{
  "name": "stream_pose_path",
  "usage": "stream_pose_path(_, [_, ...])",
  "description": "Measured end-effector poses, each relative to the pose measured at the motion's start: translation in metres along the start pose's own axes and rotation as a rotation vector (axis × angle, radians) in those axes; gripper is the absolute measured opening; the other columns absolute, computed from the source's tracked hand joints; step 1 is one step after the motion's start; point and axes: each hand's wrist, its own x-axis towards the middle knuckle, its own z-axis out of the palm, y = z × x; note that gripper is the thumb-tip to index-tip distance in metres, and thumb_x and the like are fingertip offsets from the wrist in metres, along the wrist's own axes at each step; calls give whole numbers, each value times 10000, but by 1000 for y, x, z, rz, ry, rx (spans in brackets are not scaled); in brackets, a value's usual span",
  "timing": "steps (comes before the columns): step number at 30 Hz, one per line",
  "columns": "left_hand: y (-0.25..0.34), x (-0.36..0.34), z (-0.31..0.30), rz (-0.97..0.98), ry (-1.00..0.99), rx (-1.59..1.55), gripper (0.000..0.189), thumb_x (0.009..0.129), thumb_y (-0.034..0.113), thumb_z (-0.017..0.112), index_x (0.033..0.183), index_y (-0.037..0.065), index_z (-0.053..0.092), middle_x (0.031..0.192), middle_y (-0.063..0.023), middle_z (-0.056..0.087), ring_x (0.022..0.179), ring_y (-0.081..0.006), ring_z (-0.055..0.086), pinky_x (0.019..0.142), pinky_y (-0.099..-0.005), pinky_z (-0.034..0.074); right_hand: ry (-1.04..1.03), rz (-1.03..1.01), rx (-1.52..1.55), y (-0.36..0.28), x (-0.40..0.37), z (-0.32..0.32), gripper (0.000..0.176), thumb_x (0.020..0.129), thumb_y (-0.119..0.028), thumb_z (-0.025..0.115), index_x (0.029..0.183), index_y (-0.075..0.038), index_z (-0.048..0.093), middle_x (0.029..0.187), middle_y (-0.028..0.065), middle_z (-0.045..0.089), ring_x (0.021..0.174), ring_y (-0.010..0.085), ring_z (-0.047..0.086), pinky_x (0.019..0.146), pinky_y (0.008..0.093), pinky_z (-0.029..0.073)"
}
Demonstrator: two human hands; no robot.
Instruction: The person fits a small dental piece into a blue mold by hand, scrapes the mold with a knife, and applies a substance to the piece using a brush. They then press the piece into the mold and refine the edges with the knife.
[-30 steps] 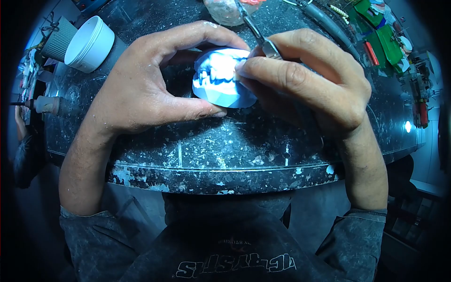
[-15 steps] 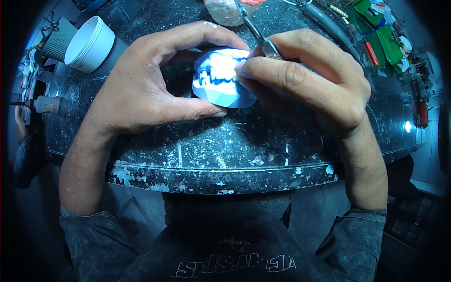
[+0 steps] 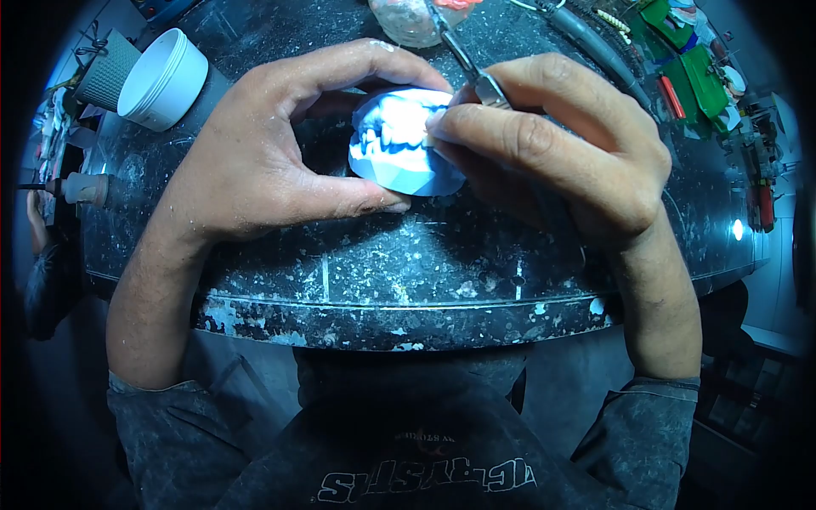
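A white dental model (image 3: 399, 157) with two rows of teeth, brightly lit, is held above the dark worn bench. My left hand (image 3: 272, 144) grips it from the left, fingers over the top and thumb at the lower edge. My right hand (image 3: 561, 140) is closed around a slim metal tool (image 3: 463, 58), thumb and index finger pinched against the model's right side. The tool's shaft points up and away from me. Fingers and glare hide the contact at the right teeth.
On the bench (image 3: 382, 280), a white tub (image 3: 166, 81) and a grey basket (image 3: 109, 68) stand at upper left. A clear bowl (image 3: 412, 21) sits at top centre. Green pieces (image 3: 697, 81) and a dark handpiece (image 3: 595, 51) lie at upper right. A co-worker's arm (image 3: 38, 225) shows far left.
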Motion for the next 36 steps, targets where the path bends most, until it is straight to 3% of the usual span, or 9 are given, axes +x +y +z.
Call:
stream_pose_path(20, [-1,1,0,15,-13,-51,728,652,89,884,1309,21,577,1281,-123,617,1218,-247,597,1115,-411,429,-8,-6,-5,0,1,-5,309,700,-63,865,985,-21,752,896,130,718,782,183,699,646,263,591])
stream_pose_path(23, [-2,1,0,79,9,-38,721,657,59,868,1312,9,571,1294,-142,612,1230,-254,592,1121,-416,424,-148,137,31,0,15,-33,220,849,-136,752,1028,-9,739,973,122,752,857,213,705,758,306,589])
stream_pose_path(25, [-2,3,-2,127,26,14,716,660,48,861,1312,4,569,1300,-152,611,1237,-259,589,1121,-421,425,-54,141,2,18,10,-38,189,894,-121,687,1029,2,734,969,132,747,869,211,711,766,303,590])
stream_pose_path(27, [-3,5,-4,200,87,34,701,666,44,855,1305,5,570,1308,-163,611,1248,-268,585,1113,-429,436,78,330,88,17,3,-36,182,920,-108,654,1030,16,728,983,141,730,882,195,713,794,303,593])
stream_pose_path(32, [-4,5,-5,200,152,105,671,693,36,845,1308,38,577,1300,-146,619,1262,-269,576,1121,-432,437,64,378,86,23,2,-38,170,882,-23,670,1037,14,730,968,123,722,883,177,677,778,276,534])
stream_pose_path(36, [-6,4,-4,199,176,124,674,690,34,844,1309,50,580,1302,-136,620,1267,-263,572,1132,-430,425,9,357,128,14,6,-35,241,783,80,712,1017,27,728,964,108,731,899,181,661,759,284,533])
